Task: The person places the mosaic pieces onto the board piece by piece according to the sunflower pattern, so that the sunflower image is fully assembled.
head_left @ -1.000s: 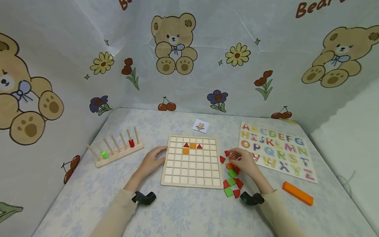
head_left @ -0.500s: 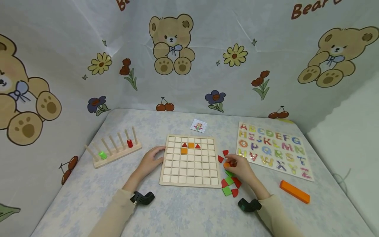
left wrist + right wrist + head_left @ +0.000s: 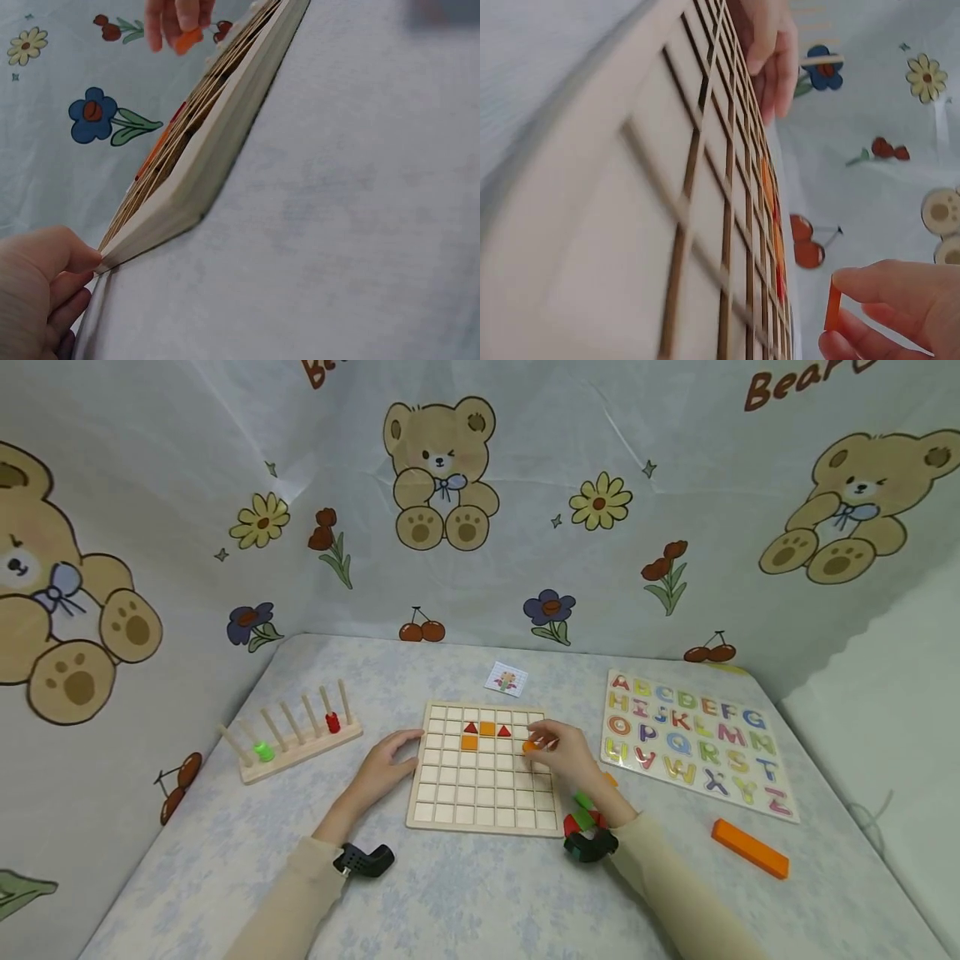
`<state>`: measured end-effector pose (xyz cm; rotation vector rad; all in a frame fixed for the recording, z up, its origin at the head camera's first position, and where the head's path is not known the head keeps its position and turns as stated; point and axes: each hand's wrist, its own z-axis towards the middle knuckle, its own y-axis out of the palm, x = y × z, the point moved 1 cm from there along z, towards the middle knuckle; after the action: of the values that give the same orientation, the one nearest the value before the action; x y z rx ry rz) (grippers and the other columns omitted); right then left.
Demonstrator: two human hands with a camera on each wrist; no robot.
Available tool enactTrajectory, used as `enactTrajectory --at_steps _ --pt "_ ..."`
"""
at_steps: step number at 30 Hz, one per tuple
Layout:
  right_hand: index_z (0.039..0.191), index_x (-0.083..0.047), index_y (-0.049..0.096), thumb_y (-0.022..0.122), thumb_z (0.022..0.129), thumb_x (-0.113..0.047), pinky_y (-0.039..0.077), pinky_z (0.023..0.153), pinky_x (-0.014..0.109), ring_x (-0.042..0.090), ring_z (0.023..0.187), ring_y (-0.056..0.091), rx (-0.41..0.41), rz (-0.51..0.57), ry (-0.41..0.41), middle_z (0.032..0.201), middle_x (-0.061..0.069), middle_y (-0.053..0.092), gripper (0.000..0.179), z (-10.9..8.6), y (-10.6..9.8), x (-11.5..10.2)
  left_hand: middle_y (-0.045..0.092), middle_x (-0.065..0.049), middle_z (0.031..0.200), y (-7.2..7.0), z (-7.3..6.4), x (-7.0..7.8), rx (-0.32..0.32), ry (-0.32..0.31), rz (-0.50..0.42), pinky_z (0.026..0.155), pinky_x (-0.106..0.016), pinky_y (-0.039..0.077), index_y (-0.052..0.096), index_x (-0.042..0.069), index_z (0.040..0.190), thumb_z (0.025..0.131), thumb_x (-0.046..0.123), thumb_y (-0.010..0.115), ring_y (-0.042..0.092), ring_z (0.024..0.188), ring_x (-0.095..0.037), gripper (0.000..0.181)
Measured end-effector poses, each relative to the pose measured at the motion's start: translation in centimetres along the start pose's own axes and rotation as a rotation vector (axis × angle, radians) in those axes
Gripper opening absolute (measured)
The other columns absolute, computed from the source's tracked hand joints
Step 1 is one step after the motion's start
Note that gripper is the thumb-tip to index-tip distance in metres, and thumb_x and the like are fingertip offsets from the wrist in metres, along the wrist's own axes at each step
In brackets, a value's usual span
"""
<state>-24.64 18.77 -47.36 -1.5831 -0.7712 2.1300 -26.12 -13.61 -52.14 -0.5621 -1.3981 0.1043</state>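
Observation:
A wooden grid board (image 3: 483, 832) lies mid-table, with two orange squares (image 3: 487, 728) and two red triangles (image 3: 504, 732) in its upper cells. My left hand (image 3: 384, 764) rests against its left edge; in the left wrist view, the left hand (image 3: 45, 277) touches the board near a corner. Over the board's upper right, my right hand (image 3: 562, 750) pinches a small orange tile (image 3: 530, 746) between thumb and fingers. Seen edge-on in the right wrist view, the orange tile (image 3: 832, 303) stands clear of the grid. Loose green tiles (image 3: 582, 818) are partly hidden by my right forearm.
Behind the board lies a picture card (image 3: 507, 679). A wooden peg stand (image 3: 303, 750) with green and red rings is at left. An alphabet board (image 3: 697, 743) and an orange bar (image 3: 750, 848) lie at right. A bear-print cloth (image 3: 442, 585) hangs behind.
My right hand has gone from the loose tiles at the board's right, where it picked up an orange tile, up and left over the grid. My left hand stays at the board's edge.

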Motion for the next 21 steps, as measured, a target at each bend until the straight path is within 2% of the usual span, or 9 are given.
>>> enactTrajectory --at_steps 5,9,14,21 --pt "0.118 0.007 0.066 0.074 0.085 -0.001 0.056 0.075 0.032 0.03 0.087 0.066 -0.101 0.021 -0.003 0.1 0.02 0.07 0.034 2.1 2.9 -1.3 0.043 -0.014 0.154 0.2 -0.1 0.0 -0.006 -0.004 -0.006 0.121 -0.054 0.028 0.05 0.009 0.145 0.098 0.012 0.061 0.033 0.148 -0.034 0.049" --pt "0.118 0.006 0.066 0.073 0.085 0.001 0.057 0.077 0.034 0.029 0.088 0.066 -0.139 0.01 0.022 0.102 0.019 0.071 0.034 2.9 4.5 -1.5 0.044 -0.013 0.154 0.4 -0.1 -0.1 -0.006 -0.003 -0.004 0.121 -0.053 0.028 0.051 0.009 0.145 0.098 0.012 0.061 0.033 0.148 -0.033 0.048" --pt "0.116 0.005 0.068 0.075 0.082 0.004 0.056 0.074 0.033 0.025 0.084 0.065 -0.117 0.005 0.028 0.101 0.017 0.072 0.034 3.3 5.3 -1.6 0.045 -0.014 0.153 0.4 0.0 -0.1 0.001 0.006 0.014 0.12 -0.053 0.03 0.051 0.008 0.145 0.097 0.011 0.061 0.035 0.147 -0.033 0.048" --pt "0.116 0.003 0.069 0.073 0.083 0.005 0.051 0.071 0.027 0.019 0.081 0.06 -0.086 0.0 0.013 0.104 0.016 0.072 0.033 3.6 5.8 -1.7 0.046 -0.013 0.153 0.1 0.0 -0.1 0.013 -0.013 0.011 0.121 -0.051 0.028 0.052 0.009 0.144 0.097 0.01 0.061 0.035 0.147 -0.031 0.048"
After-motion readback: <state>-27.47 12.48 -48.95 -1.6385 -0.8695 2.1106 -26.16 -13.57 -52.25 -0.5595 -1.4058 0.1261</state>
